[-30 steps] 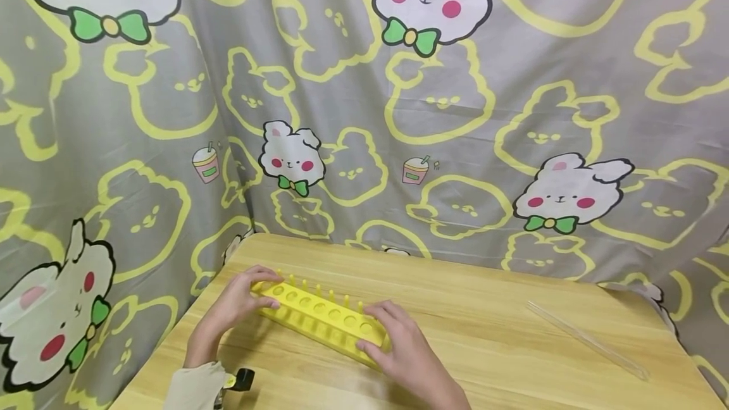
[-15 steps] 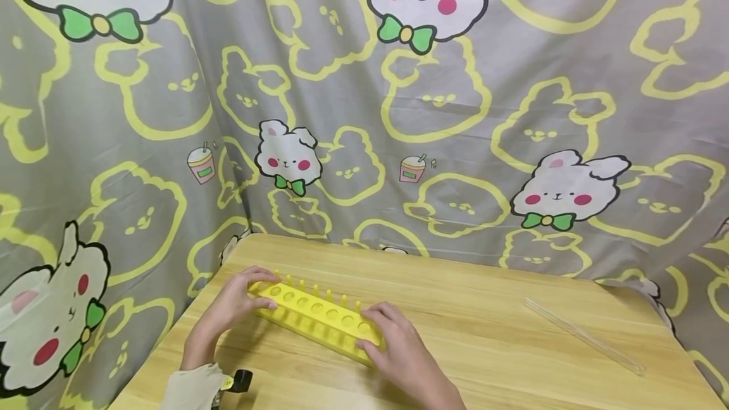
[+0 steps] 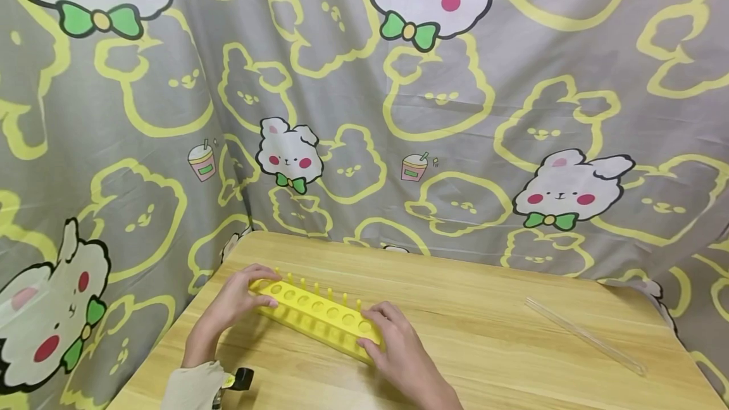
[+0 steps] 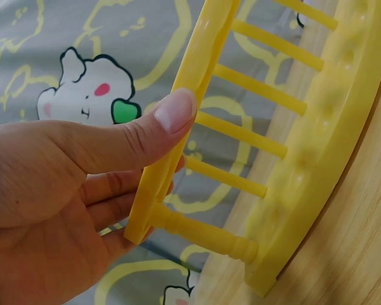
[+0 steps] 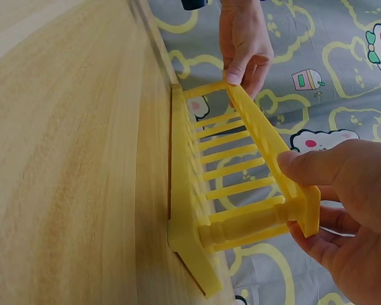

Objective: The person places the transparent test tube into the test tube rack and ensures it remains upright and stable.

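Observation:
A yellow plastic test tube rack [image 3: 324,315] stands on the wooden table, with a row of round holes along its top and upright pegs along its far side. My left hand [image 3: 232,297] grips the top plate at the left end, its thumb on the near edge. At the other end my right hand [image 3: 403,350] holds the same plate between thumb and fingers. In the left wrist view, the left thumb [image 4: 176,111] presses on the plate's edge above the base. The right wrist view shows the rack's base [image 5: 179,171] close along the tabletop.
A thin clear rod or tube [image 3: 586,337] lies slantwise on the right of the table [image 3: 490,309]. Grey curtains [image 3: 353,100] printed with rabbits hang behind and to the left. A small black device [image 3: 243,379] sits by the left sleeve.

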Demonstrator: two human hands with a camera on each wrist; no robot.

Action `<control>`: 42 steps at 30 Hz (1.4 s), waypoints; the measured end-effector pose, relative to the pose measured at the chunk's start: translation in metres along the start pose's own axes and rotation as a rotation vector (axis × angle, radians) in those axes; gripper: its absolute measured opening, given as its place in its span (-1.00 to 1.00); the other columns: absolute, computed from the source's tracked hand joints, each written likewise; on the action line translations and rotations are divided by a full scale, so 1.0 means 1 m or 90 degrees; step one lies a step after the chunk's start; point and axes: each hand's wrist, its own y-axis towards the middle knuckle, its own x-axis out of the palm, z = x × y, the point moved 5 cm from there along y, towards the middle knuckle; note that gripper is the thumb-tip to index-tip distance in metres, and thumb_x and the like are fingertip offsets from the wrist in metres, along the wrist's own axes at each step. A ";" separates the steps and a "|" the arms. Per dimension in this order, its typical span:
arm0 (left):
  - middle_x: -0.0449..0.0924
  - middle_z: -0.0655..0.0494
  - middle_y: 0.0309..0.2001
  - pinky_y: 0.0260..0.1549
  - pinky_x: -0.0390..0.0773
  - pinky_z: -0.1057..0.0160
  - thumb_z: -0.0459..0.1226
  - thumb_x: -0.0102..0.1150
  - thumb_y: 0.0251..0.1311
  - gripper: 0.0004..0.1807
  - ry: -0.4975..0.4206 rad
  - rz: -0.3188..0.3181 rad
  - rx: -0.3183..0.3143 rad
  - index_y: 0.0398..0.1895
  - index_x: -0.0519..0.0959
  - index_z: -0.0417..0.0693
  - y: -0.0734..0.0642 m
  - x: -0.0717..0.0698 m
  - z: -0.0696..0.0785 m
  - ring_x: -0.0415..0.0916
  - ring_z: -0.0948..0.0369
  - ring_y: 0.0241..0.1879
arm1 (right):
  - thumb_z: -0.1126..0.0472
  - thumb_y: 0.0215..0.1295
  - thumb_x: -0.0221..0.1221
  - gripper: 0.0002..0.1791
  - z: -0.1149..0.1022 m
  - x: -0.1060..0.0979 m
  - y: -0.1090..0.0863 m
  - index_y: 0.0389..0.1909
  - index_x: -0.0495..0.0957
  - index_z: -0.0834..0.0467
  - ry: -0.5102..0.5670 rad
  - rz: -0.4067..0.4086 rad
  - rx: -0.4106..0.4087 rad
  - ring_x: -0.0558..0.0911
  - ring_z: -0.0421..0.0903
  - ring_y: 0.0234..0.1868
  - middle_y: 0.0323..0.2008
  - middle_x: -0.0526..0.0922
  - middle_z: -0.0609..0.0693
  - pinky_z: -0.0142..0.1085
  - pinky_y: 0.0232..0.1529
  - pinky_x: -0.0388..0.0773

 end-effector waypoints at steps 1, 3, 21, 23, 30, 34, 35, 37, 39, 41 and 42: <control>0.66 -0.09 0.02 0.11 0.54 -0.27 -0.40 0.57 -0.06 -0.53 0.002 0.001 0.000 0.00 0.71 -0.25 0.000 0.000 0.000 0.57 -0.20 0.10 | 0.24 0.18 0.50 -0.55 0.000 0.000 0.000 0.07 0.66 0.28 0.000 0.002 0.001 0.59 -0.14 -0.02 -0.05 0.61 -0.03 -0.30 -0.01 0.67; 0.66 -0.09 0.02 0.10 0.55 -0.26 -0.40 0.58 -0.07 -0.53 0.005 0.003 0.001 0.00 0.72 -0.24 0.001 0.000 0.001 0.57 -0.19 0.10 | 0.24 0.17 0.50 -0.55 0.001 0.000 -0.001 0.06 0.66 0.27 -0.001 0.007 0.000 0.59 -0.15 -0.02 -0.06 0.61 -0.03 -0.30 -0.02 0.67; 0.66 -0.09 0.02 0.09 0.57 -0.22 -0.38 0.59 -0.08 -0.52 -0.004 0.002 -0.005 0.00 0.73 -0.23 0.005 0.007 0.003 0.58 -0.16 0.08 | 0.27 0.16 0.50 -0.55 0.007 -0.002 -0.006 0.06 0.66 0.28 0.012 0.019 -0.005 0.55 -0.19 -0.03 -0.07 0.58 -0.04 -0.37 -0.06 0.65; 0.66 -0.08 0.03 0.10 0.57 -0.23 -0.37 0.59 -0.08 -0.52 -0.002 0.001 -0.007 0.01 0.73 -0.22 0.004 0.006 0.002 0.58 -0.16 0.08 | 0.26 0.16 0.50 -0.55 0.006 -0.002 -0.006 0.06 0.66 0.28 0.012 0.020 -0.005 0.55 -0.19 -0.03 -0.07 0.58 -0.05 -0.38 -0.05 0.65; 0.65 -0.07 0.04 0.12 0.53 -0.26 -0.36 0.57 -0.05 -0.51 -0.005 -0.002 -0.013 0.03 0.72 -0.23 0.000 0.002 0.002 0.56 -0.18 0.10 | 0.26 0.17 0.49 -0.56 0.003 0.000 -0.005 0.06 0.66 0.28 0.012 0.019 -0.009 0.56 -0.18 -0.02 -0.05 0.57 -0.07 -0.37 -0.04 0.65; 0.65 -0.06 0.03 0.12 0.53 -0.26 -0.34 0.57 -0.04 -0.51 -0.004 -0.004 -0.015 0.04 0.71 -0.24 -0.001 0.001 0.003 0.56 -0.17 0.09 | 0.25 0.18 0.49 -0.57 0.002 0.000 -0.005 0.06 0.66 0.28 0.005 0.018 -0.013 0.56 -0.16 -0.01 -0.05 0.57 -0.07 -0.36 -0.03 0.65; 0.65 -0.07 0.03 0.12 0.54 -0.26 -0.35 0.57 -0.04 -0.51 -0.004 -0.005 -0.015 0.04 0.71 -0.24 -0.001 0.001 0.003 0.56 -0.17 0.09 | 0.25 0.18 0.49 -0.57 0.002 -0.001 -0.004 0.06 0.66 0.28 0.004 0.017 -0.012 0.56 -0.16 -0.01 -0.05 0.58 -0.07 -0.36 -0.03 0.65; 0.64 -0.07 0.03 0.11 0.54 -0.25 -0.35 0.56 -0.04 -0.51 -0.002 -0.007 -0.015 0.04 0.71 -0.25 0.000 0.001 0.004 0.56 -0.17 0.09 | 0.24 0.19 0.48 -0.57 0.002 -0.001 -0.004 0.06 0.66 0.28 0.001 0.013 -0.009 0.56 -0.16 -0.01 -0.05 0.58 -0.07 -0.35 -0.02 0.66; 0.64 -0.07 0.03 0.10 0.55 -0.24 -0.35 0.56 -0.03 -0.52 -0.001 -0.008 -0.014 0.03 0.71 -0.25 0.000 0.001 0.004 0.57 -0.17 0.09 | 0.24 0.19 0.48 -0.57 0.002 -0.002 -0.004 0.06 0.66 0.28 0.000 0.010 -0.006 0.57 -0.16 -0.01 -0.05 0.58 -0.06 -0.34 -0.01 0.66; 0.64 -0.07 0.03 0.09 0.57 -0.22 -0.35 0.57 -0.04 -0.52 -0.001 -0.009 -0.013 0.03 0.71 -0.26 0.000 0.001 0.005 0.57 -0.16 0.09 | 0.23 0.19 0.48 -0.57 0.002 -0.003 -0.004 0.05 0.66 0.28 -0.002 0.006 -0.003 0.57 -0.16 -0.01 -0.04 0.58 -0.06 -0.34 -0.01 0.66; 0.64 -0.07 0.02 0.08 0.57 -0.22 -0.35 0.57 -0.04 -0.52 -0.001 -0.009 -0.012 0.03 0.72 -0.26 0.001 0.002 0.006 0.57 -0.16 0.09 | 0.23 0.20 0.48 -0.57 0.002 -0.003 -0.004 0.05 0.66 0.28 -0.003 0.005 -0.002 0.57 -0.16 -0.02 -0.05 0.59 -0.06 -0.34 0.00 0.66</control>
